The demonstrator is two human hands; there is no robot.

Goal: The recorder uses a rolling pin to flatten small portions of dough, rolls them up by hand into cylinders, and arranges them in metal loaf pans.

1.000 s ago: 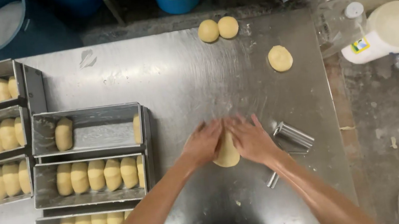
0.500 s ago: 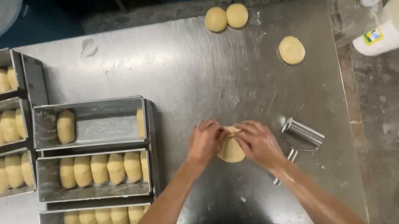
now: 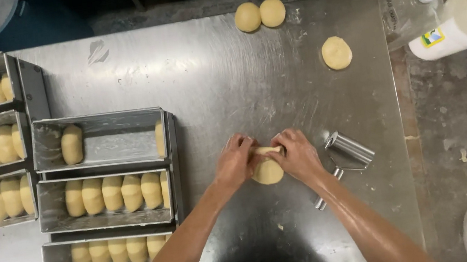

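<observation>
Fingers of both hands curl down onto one flattened dough piece (image 3: 267, 170), pinching its far edge into a roll; left hand (image 3: 236, 162) and right hand (image 3: 298, 153) touch it from either side, near the table's (image 3: 208, 74) front edge. Just right lies a small metal roller (image 3: 349, 149). Three dough balls (image 3: 259, 14) wait unrolled near the back edge. Toward the left edge, most loaf pans look filled; the top near pan (image 3: 99, 141) holds only one roll (image 3: 72, 144) and part of another. Judging by this, well along, some left.
</observation>
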